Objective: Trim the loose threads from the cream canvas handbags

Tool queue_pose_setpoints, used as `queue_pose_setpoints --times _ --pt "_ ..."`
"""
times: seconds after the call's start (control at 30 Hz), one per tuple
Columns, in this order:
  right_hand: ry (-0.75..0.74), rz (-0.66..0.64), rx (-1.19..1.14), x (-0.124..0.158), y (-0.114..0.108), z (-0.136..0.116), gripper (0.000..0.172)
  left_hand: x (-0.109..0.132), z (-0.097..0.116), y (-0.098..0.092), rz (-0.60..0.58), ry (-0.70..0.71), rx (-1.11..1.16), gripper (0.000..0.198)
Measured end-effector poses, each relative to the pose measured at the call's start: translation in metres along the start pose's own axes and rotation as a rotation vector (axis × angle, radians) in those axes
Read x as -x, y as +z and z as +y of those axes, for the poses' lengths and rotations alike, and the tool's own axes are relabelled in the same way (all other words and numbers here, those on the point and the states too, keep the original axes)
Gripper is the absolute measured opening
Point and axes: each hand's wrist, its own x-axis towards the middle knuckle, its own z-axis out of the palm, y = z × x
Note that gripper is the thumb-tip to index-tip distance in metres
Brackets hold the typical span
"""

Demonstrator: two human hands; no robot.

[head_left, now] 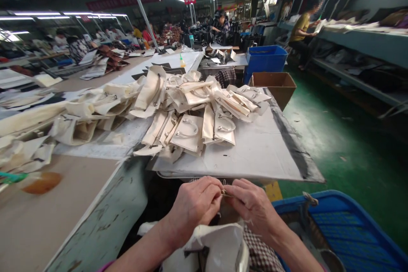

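My left hand (200, 199) and my right hand (253, 204) meet in front of me, just past the near edge of the table. Both are closed, fingertips pinched close together around a small, pale, thin piece (224, 192) too small to name. Below them a cream bag (219, 244) with a dark fitting rests on my lap, partly under my left forearm. Beside it shows brown checked cloth (259, 248). Loose pale threads hang near my right palm.
Cream bags with handles (189, 131) are heaped on the white-topped table (255, 153). A blue basket (347, 221) stands at my right. To the left, a brush (41, 182) lies over another table. Farther back are a cardboard box (274, 87), a blue bin (266, 57) and several people.
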Motion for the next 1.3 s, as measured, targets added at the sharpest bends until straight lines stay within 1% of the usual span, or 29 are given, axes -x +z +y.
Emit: queue_pose_setpoints --times 0.13,0.27,0.37,0.47,0.6,0.7,0.83,0.87,0.9,1.0,1.03,1.07,1.1,1.17,1.23,1.3 --pt "-0.028 0.014 -0.024 0.0 -0.001 0.0 0.025 -0.002 0.001 0.001 0.021 -0.08 0.111 0.015" --pt "-0.041 -0.006 -0.039 0.0 -0.001 -0.001 0.027 -0.002 0.0 0.0 0.001 -0.181 0.232 0.02" --pt "-0.045 -0.015 -0.046 0.0 0.0 -0.002 0.026 -0.002 0.0 -0.001 -0.012 -0.241 0.252 0.02" --pt "-0.064 0.001 -0.04 0.001 0.001 -0.005 0.027 -0.002 0.002 -0.002 -0.019 -0.331 0.255 0.02" --pt "-0.077 0.001 0.002 0.003 0.0 -0.009 0.024 -0.002 0.003 -0.002 -0.038 -0.425 0.275 0.019" --pt "-0.084 0.028 0.042 0.003 0.0 -0.011 0.028 -0.005 0.005 -0.006 -0.084 -0.498 0.326 0.014" --pt "-0.115 0.022 0.059 0.001 -0.001 -0.015 0.031 -0.007 0.016 -0.023 -0.186 -0.58 0.421 0.003" --pt "-0.114 0.017 0.055 0.001 -0.001 -0.015 0.031 -0.005 0.02 -0.028 -0.206 -0.596 0.43 0.008" --pt "-0.107 0.013 0.049 0.001 -0.001 -0.016 0.03 -0.001 0.025 -0.033 -0.225 -0.62 0.422 0.018" --pt "-0.068 0.011 0.032 0.001 0.0 -0.017 0.028 0.018 0.038 -0.043 -0.284 -0.742 0.351 0.066" --pt "-0.058 0.019 0.026 0.002 0.0 -0.017 0.028 0.026 0.041 -0.045 -0.294 -0.791 0.334 0.074" --pt "-0.05 0.029 0.017 0.002 0.001 -0.017 0.028 0.034 0.044 -0.045 -0.295 -0.842 0.324 0.073" --pt "-0.046 0.042 0.005 0.003 0.001 -0.018 0.028 0.041 0.046 -0.046 -0.287 -0.893 0.318 0.066" --pt "-0.039 0.068 -0.017 0.002 0.002 -0.018 0.027 0.052 0.047 -0.045 -0.246 -0.967 0.306 0.042" --pt "-0.025 0.092 -0.047 0.002 0.005 -0.017 0.026 0.059 0.046 -0.043 -0.191 -0.976 0.299 0.023" --pt "0.007 0.089 -0.12 0.002 0.008 -0.014 0.024 0.064 0.044 -0.041 -0.129 -0.922 0.291 0.014"
